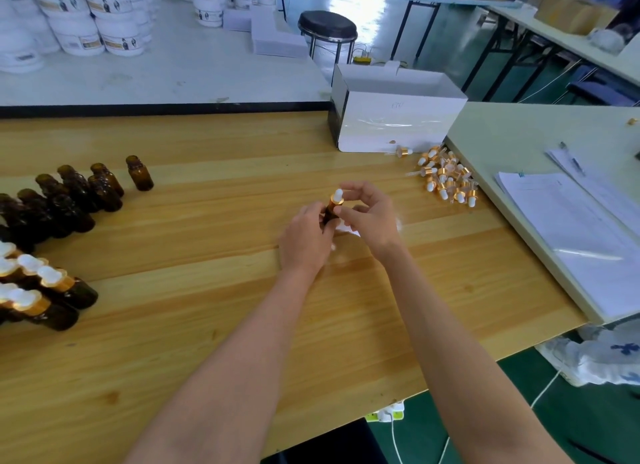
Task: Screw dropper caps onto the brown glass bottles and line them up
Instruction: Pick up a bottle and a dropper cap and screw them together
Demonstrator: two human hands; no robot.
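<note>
The brown bottle (329, 213) you were working on stood nearly upright between your two hands, over the middle of the wooden table (207, 325). A dropper cap (337, 197) sat on its neck with the white bulb uppermost. I could not tell whether the bottle's base touched the wood.

Your left hand (306, 243) gripped the bottle's body, fingers curled round it and the back of the hand facing up. Your right hand (372, 219) came in from the right, thumb and forefinger arched over and pinching the cap's gold collar, the other fingers bent loosely behind. Both forearms reached forward from the near edge and converged at the bottle.

To the right, loose dropper caps (446, 181) lay in a heap near the table's edge, just in front of a white box (394, 124). Far to the left stood uncapped bottles (72, 197). Nearer you on that side were the capped bottles (52, 294), side by side. Papers (581, 228) lay on the pale table adjoining on the right.
</note>
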